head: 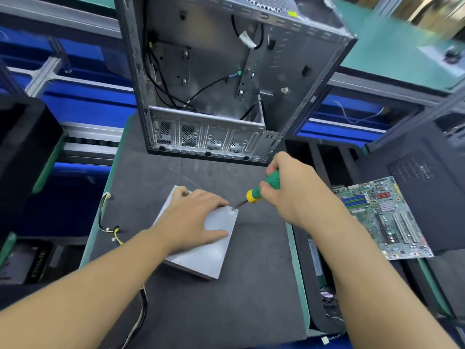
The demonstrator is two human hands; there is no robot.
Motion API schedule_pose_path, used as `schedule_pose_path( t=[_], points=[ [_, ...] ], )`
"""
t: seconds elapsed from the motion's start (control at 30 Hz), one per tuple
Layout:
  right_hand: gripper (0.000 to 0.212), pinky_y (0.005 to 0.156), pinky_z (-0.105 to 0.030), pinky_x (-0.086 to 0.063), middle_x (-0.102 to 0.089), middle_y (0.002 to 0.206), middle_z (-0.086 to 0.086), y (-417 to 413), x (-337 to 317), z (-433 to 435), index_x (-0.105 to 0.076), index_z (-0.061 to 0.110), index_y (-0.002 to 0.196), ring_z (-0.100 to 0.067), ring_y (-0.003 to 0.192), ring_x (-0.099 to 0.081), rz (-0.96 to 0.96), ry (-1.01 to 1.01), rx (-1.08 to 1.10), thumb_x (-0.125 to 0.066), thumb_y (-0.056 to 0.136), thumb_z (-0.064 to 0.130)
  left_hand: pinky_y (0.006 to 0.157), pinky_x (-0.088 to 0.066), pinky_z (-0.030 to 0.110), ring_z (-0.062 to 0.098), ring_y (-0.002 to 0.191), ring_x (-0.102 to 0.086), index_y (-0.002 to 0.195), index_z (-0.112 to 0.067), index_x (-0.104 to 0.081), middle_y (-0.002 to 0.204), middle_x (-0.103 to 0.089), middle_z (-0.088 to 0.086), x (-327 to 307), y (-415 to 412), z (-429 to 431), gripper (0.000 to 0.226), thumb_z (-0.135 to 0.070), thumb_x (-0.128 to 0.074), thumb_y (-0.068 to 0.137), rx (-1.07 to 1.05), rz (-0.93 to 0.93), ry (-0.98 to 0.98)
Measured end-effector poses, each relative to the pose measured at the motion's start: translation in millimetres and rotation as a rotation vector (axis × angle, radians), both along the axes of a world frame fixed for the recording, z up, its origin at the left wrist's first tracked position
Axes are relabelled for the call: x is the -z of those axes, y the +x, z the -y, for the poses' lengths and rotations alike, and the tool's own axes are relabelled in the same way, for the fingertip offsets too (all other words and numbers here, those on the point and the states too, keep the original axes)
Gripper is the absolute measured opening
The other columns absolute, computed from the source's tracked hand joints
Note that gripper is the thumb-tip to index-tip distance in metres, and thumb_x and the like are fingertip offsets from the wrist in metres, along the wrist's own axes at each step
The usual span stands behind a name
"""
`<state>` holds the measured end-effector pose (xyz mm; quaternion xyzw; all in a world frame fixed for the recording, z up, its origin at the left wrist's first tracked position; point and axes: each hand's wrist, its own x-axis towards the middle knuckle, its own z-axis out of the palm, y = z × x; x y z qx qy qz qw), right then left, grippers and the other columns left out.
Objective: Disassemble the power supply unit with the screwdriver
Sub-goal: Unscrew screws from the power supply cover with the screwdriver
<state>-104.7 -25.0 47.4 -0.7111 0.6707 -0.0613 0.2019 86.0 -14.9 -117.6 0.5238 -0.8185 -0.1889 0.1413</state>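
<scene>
Where two bare forearms reach in from the near edge, a dark grey mat [226,311] covers the bench, and a bundle of black and white cable [142,316] trails off it, nearer than the power supply unit [214,250] and to its left. That unit, a plain grey metal box, lies flat on the mat. The left hand [193,220] rests palm-down on its top with fingers spread and straight, pressing on it. The right hand [292,190] is curled round the green handle of the screwdriver [261,188], whose tilted shaft meets a round spot at the unit's far right corner, just beside the left forefinger. Left of the unit, yellow and black wires [108,222] loop along the mat's edge. Right of the unit, off the mat, a dark bin [324,273] holds small items (too dim to name), and beyond that bin a green motherboard [382,217] rests on a black panel [427,192]. Beyond the unit, an open computer case [314,71] stands on the mat's far end; inside it hang black cables [161,79], one ending in a blue and green plug [235,74], and one carrying a white tag [247,40].
</scene>
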Motion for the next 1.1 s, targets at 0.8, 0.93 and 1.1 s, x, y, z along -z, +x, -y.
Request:
schedule_pose_path(
  t=[0.8,0.93,1.1],
  points=[
    [0.02,0.049,-0.03,-0.043,-0.056,0.079,0.0,-2,-17,-25,-0.05,0.018,0.092,-0.021,0.056,-0.051,-0.046,0.137,-0.092,-0.06,0.09,0.036,0.1,-0.041,0.036,0.007,0.12,-0.051,0.104,-0.037,-0.068,0.128,-0.054,-0.018,12,-10,-36,0.033,-0.055,-0.07,0.076,0.211,-0.149,-0.148],
    [0.019,0.048,-0.03,-0.041,-0.055,0.075,0.002,-4,-13,-30,-0.049,0.022,0.088,-0.021,0.053,-0.051,-0.042,0.159,-0.101,-0.061,0.088,0.037,0.101,-0.031,0.028,-0.002,0.118,-0.045,0.093,-0.045,-0.072,0.12,-0.054,-0.028,9,-12,-35,0.02,-0.054,-0.072,0.075,0.129,-0.261,-0.002],
    [0.019,0.049,-0.029,-0.036,-0.052,0.078,0.003,-8,-8,-34,-0.047,0.022,0.09,-0.019,0.055,-0.049,-0.039,0.152,-0.095,-0.06,0.09,0.036,0.096,-0.026,0.029,-0.002,0.114,-0.042,0.08,-0.047,-0.074,0.109,-0.058,-0.03,6,-23,-34,0.003,-0.045,-0.076,0.079,0.05,-0.281,0.05]
  ],
)
